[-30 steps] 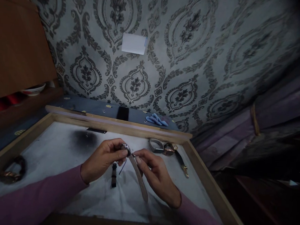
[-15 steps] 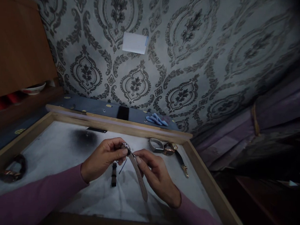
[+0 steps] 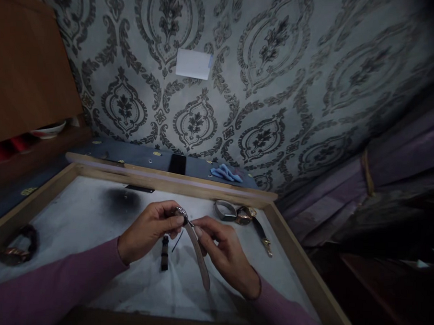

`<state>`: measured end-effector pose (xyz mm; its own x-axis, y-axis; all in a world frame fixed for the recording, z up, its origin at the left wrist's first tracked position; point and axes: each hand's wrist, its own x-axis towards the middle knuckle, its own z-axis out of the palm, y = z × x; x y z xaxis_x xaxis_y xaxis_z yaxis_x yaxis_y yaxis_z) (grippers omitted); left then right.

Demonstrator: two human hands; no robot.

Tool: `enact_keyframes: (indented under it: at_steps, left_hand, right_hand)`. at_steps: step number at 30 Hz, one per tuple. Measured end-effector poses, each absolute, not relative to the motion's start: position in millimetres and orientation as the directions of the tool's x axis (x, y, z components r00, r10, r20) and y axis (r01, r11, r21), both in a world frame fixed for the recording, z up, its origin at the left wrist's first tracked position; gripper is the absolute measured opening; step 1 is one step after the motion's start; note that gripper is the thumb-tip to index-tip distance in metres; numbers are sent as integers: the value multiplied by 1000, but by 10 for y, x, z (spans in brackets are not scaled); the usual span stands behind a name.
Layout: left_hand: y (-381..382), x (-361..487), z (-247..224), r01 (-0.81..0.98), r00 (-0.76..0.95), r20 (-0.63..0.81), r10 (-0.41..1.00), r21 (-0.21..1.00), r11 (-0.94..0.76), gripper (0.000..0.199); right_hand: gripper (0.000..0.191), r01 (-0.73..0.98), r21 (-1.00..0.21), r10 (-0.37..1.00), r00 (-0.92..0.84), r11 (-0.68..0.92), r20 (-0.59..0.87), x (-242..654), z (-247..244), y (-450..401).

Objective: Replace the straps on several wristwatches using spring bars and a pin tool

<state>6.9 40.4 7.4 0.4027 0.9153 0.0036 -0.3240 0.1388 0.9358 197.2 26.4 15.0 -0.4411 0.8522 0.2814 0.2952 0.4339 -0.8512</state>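
Over the tray, my left hand (image 3: 153, 227) pinches the metal case of a wristwatch (image 3: 181, 212) between thumb and fingers. A grey-brown watch strap (image 3: 200, 265) hangs down from the case, its tip loose. My right hand (image 3: 223, 251) is closed on the strap close to the case; a small shiny bit shows at its fingertips, too small to name. Below my left hand, a short black strap piece (image 3: 165, 253) lies on the white surface, with a thin dark rod (image 3: 177, 241) beside it.
A wooden-rimmed tray (image 3: 176, 180) surrounds the work. A grey band (image 3: 225, 211), a gold-toned watch (image 3: 243, 216) and a dark-strapped watch (image 3: 260, 230) lie at right; another watch (image 3: 19, 249) lies at left. Behind the rim are a phone (image 3: 177, 164) and a blue cloth (image 3: 226, 172).
The strap's loose end has swung slightly to the left. Both hands keep nearly the same place and hold; the view has shifted a little.
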Motion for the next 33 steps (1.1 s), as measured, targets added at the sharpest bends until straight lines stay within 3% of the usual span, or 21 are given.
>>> enact_keyframes:
  at_steps: [15, 21, 24, 28, 33]
  left_hand:
    - [402, 81, 48, -317, 404, -12, 915, 936, 152, 21]
    - [399, 73, 45, -297, 381, 19, 925, 949, 103, 21]
    - [399, 72, 70, -283, 368, 30, 929, 956, 81, 21]
    - [388, 80, 100, -303, 356, 20, 934, 948, 95, 21]
    - [377, 88, 93, -354, 350, -28, 936, 922, 160, 21]
  right_hand:
    - [31, 322, -833, 850, -442, 450, 288, 1935, 155, 238]
    - [28, 333, -801, 844, -400, 498, 358, 1941, 153, 235]
    - [26, 354, -726, 799, -387, 590, 460, 1928, 163, 225]
    - [26, 397, -530, 662, -409, 749, 629, 1901, 136, 203]
    - [32, 405, -402, 561, -445, 822, 698, 1866, 59, 202]
